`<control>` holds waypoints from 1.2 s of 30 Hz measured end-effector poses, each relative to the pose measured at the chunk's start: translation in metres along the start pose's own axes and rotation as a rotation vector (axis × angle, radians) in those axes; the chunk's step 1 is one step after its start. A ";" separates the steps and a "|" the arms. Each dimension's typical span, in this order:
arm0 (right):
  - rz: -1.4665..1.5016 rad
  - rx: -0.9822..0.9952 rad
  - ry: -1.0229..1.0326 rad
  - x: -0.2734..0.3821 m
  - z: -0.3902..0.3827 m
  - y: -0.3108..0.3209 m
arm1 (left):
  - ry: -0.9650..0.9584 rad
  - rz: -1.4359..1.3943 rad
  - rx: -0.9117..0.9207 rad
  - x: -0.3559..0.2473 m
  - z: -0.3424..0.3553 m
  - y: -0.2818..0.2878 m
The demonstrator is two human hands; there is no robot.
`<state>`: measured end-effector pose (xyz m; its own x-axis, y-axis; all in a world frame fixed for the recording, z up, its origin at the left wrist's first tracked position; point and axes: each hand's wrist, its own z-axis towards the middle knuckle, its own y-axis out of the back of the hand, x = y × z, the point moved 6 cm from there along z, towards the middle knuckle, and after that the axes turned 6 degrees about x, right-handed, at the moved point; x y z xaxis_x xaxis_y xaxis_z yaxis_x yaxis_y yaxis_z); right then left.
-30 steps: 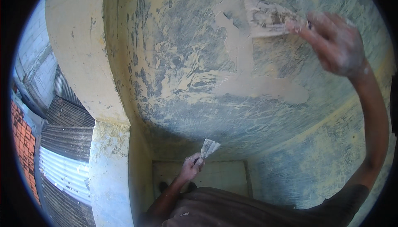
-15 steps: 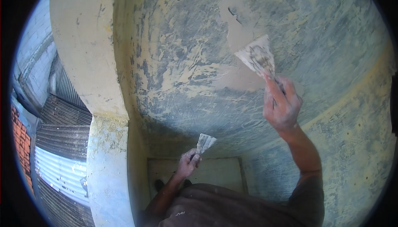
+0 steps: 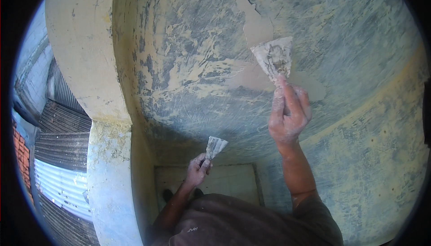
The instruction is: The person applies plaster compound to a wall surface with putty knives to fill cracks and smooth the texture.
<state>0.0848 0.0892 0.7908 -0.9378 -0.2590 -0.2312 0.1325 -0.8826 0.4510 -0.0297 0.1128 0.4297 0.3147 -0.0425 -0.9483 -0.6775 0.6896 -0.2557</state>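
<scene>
My right hand grips a broad putty knife, its index finger laid along the back of the plaster-smeared blade. The blade's wide edge points up the wall and rests at a strip of smooth beige filler. More of that filler spreads behind and beside the blade and hand. Lower and to the left, my left hand is closed around the handle of a smaller putty knife, held away from the patch with its whitish coated blade upward. Both hands are dusted with white.
The patchy grey-green and yellow wall has a short dark crack high up. A yellowish pillar stands at the left; beyond it are corrugated roof sheets and a brick wall. Below lies a pale ledge or floor.
My right hand has moved left and a little down, and its putty knife has turned more upright. My left hand with the smaller knife has shifted slightly up and left in view.
</scene>
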 end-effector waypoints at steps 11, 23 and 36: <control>0.615 -0.003 -0.506 0.000 0.022 -0.035 | -0.030 0.008 0.009 -0.006 0.005 -0.006; 0.538 0.041 -0.559 -0.001 -0.010 -0.039 | -0.040 -0.040 -0.032 -0.006 0.006 0.007; 0.462 -0.035 -0.433 0.006 0.013 -0.041 | -0.040 -0.060 -0.032 -0.010 0.002 -0.005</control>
<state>0.0694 0.1292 0.7823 -0.8254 -0.4404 0.3532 0.5579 -0.7321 0.3909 -0.0278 0.1117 0.4405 0.3814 -0.0536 -0.9228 -0.6770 0.6635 -0.3184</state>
